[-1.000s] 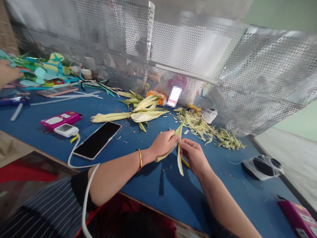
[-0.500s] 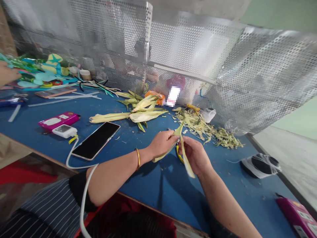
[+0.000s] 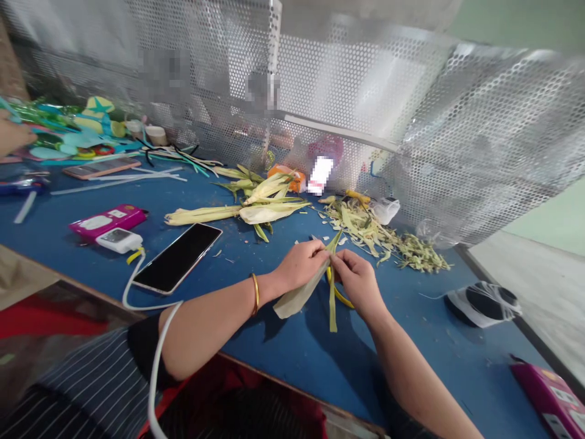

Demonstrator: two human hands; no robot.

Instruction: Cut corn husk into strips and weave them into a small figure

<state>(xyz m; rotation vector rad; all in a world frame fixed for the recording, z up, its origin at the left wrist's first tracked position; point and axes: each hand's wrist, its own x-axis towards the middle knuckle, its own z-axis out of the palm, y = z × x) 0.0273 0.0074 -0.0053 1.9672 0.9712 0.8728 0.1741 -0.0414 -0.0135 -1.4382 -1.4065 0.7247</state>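
Observation:
My left hand (image 3: 302, 263) pinches a pale green corn husk (image 3: 303, 294), whose wide end hangs down below my fingers. Facing it, my right hand (image 3: 355, 277) is closed on a narrow strip of the same husk (image 3: 333, 305), which dangles toward the table. Both sets of fingertips nearly meet at the husk's pointed top. A yellow handle (image 3: 342, 297), perhaps of scissors, shows under my right hand; the rest of that tool is hidden. Beyond my hands lie whole husks (image 3: 274, 213) and, to their right, a pile of husk scraps (image 3: 361, 225).
On the blue table (image 3: 256, 256), a black-screened phone (image 3: 179, 258) lies left, near a purple device (image 3: 109, 222) with a white cable (image 3: 158, 366). A thread-wrapped black spool (image 3: 482, 303) sits right, above another purple device (image 3: 548, 390). Perforated metal panels (image 3: 338, 79) stand behind. Another person's hand (image 3: 13, 135) is far left.
The husk's wide part has swung out lower left, and the narrow strip now hangs straighter. My right hand has shifted slightly up and left, its fingers now pinching nearer the husk's top.

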